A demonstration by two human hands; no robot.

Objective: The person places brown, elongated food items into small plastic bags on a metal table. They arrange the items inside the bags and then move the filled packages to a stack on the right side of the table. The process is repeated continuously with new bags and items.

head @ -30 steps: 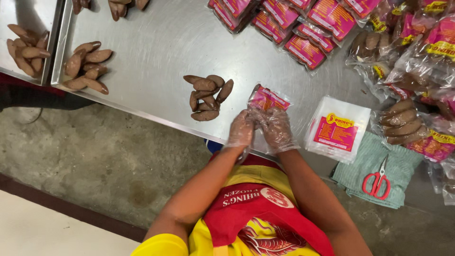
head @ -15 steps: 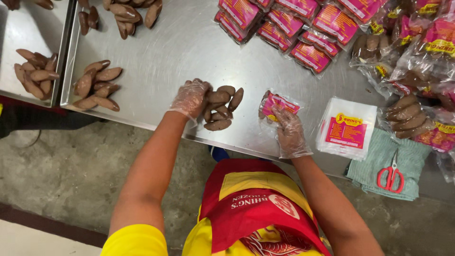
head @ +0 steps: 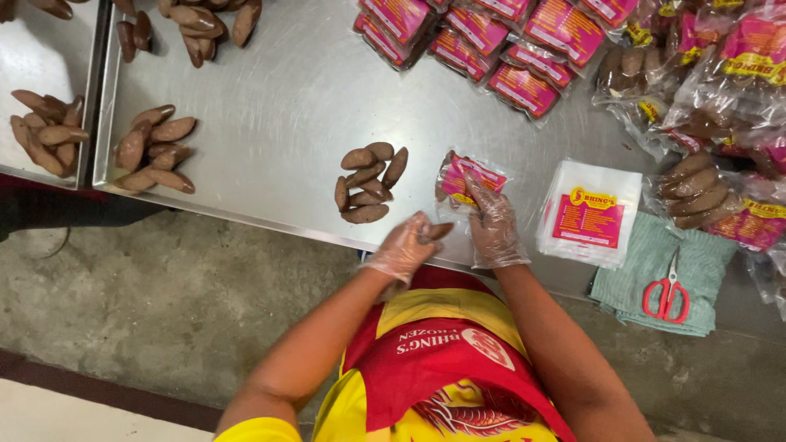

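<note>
My left hand (head: 403,248) has come back from the pile (head: 368,187) gripping one brown piece (head: 435,232), now near the table edge. My right hand (head: 491,225) pinches the pink-label bag (head: 468,178) open just beside it. Looks like bag filling underway.

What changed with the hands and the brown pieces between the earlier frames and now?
The left hand, which was on the small pile of brown pieces half a second ago, has pulled back toward the table edge holding one brown piece. The right hand stays on the pink-labelled clear bag. The pile, the stack of empty bags, the scissors on the green cloth and the filled packs stayed put.
</note>
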